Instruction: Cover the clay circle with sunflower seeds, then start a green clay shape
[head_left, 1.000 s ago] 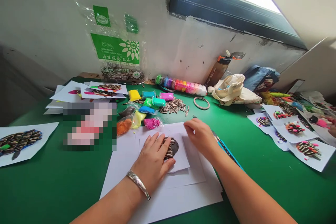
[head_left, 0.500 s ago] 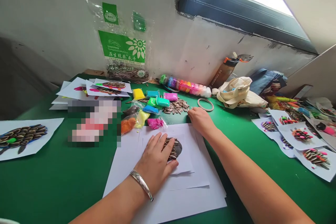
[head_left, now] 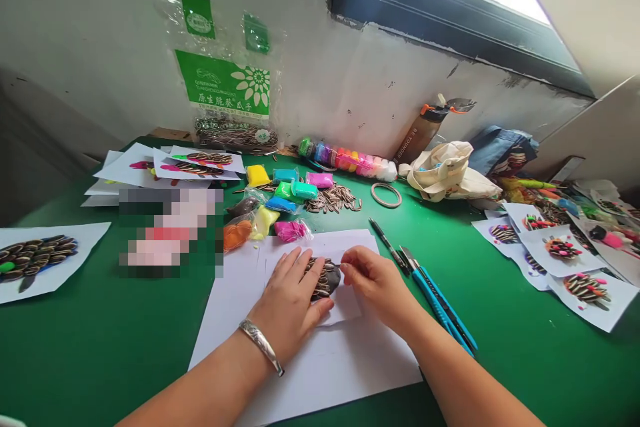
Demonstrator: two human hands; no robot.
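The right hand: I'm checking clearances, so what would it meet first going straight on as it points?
The right hand would probably meet the bare end of the dark, seed-covered piece first; depth is unclear, so they may already touch.

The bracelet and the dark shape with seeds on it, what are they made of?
The bracelet looks like metal: silvery and shiny, with a pattern. The dark shape is probably soft clay: dull and grey-black, with striped seeds set on it. I can't be sure from looks alone.
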